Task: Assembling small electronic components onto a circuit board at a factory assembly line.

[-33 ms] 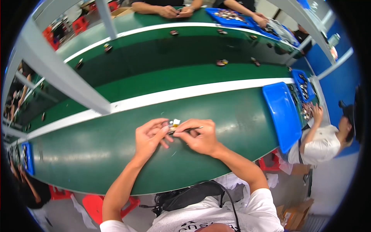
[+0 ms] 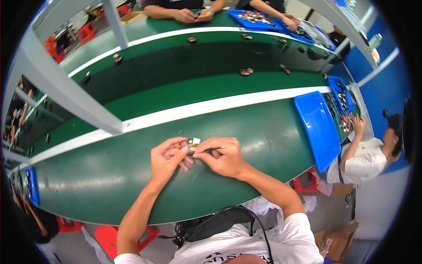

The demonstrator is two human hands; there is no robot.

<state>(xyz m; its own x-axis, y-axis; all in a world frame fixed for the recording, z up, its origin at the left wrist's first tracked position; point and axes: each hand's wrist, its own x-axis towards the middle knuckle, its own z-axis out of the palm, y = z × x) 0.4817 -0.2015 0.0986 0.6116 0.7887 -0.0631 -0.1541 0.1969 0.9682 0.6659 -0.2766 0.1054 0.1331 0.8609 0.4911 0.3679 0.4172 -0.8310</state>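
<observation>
Above the green worktop (image 2: 105,176), my left hand (image 2: 165,160) pinches a small electronic assembly (image 2: 190,143) between thumb and fingers. It has dark and pinkish parts with a white and yellow piece at its upper edge. My right hand (image 2: 224,158) is closed on a thin dark pen-like tool (image 2: 217,148). Its rear end sticks out to the right, and my fingers hide its tip. The right fingertips meet the assembly's right side; whether the tool touches it I cannot tell.
Beyond a white rail (image 2: 198,108) runs a green conveyor belt (image 2: 176,90) with several small assemblies. A blue tray (image 2: 317,132) lies at the right, near a seated co-worker (image 2: 367,154). Grey posts (image 2: 70,90) rise at left. People across the belt handle parts beside blue trays (image 2: 237,20).
The whole view has shifted slightly. My hands keep the same hold on the assembly and the tool.
</observation>
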